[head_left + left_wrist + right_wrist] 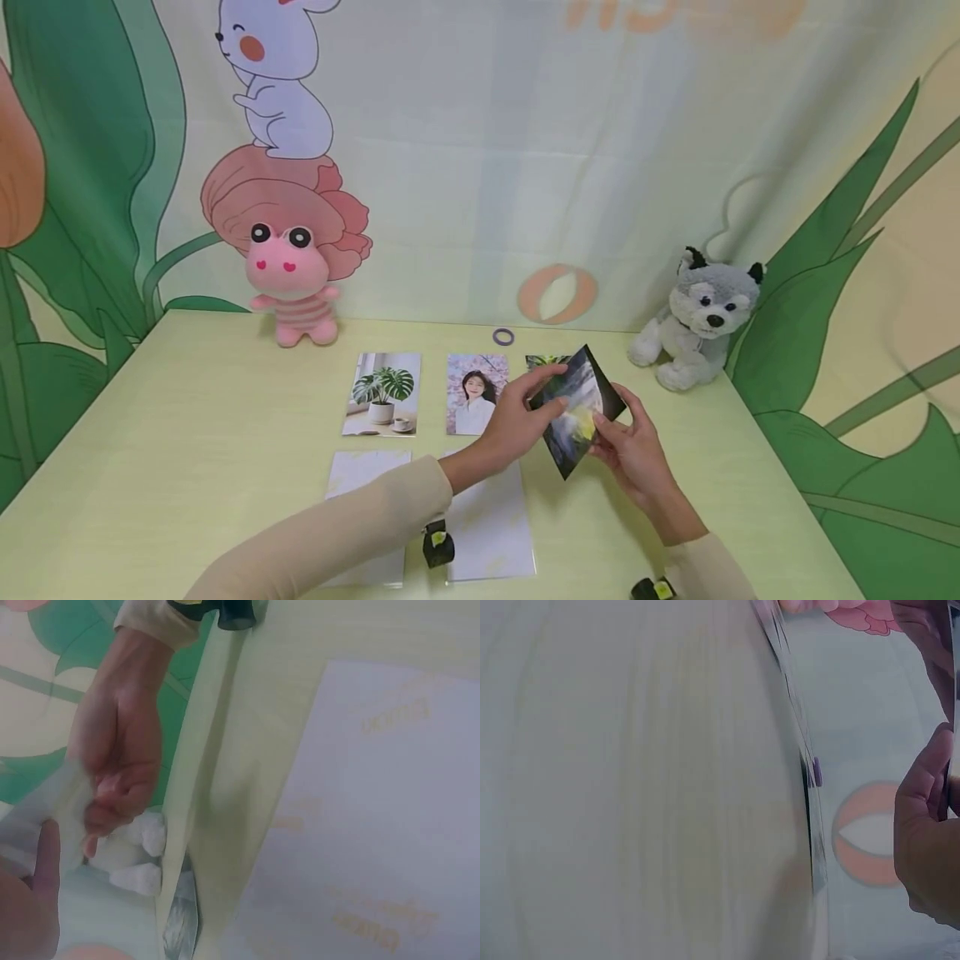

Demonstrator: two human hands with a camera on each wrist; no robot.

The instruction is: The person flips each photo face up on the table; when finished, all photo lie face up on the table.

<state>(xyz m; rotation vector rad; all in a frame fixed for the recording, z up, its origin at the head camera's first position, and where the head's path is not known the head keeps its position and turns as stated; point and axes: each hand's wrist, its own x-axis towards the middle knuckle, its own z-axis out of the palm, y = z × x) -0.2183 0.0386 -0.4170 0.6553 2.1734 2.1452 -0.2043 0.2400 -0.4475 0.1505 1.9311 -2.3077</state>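
Both hands hold a glossy picture card [576, 408] with dark corners and a yellow patch, tilted above the table. My left hand [521, 417] pinches its left side, with fingertips on the upper edge and the face. The right hand [633, 450] grips the lower right side, its thumb on the front; a dark portion shows behind the card there. Behind the card, a picture with green leaves [538, 361] lies mostly hidden. Beside the left hand lies a portrait photo [468, 400], partly covered. In the left wrist view, the right hand [124, 750] holds the pale back of the card [64, 799].
A potted-plant picture [381, 396] lies at the left of the row. Two white sheets with faint yellow lettering [491, 533] lie nearer, under the left forearm. A purple ring [503, 337], a pink plush toy [300, 287] and a grey plush dog [701, 321] are along the back.
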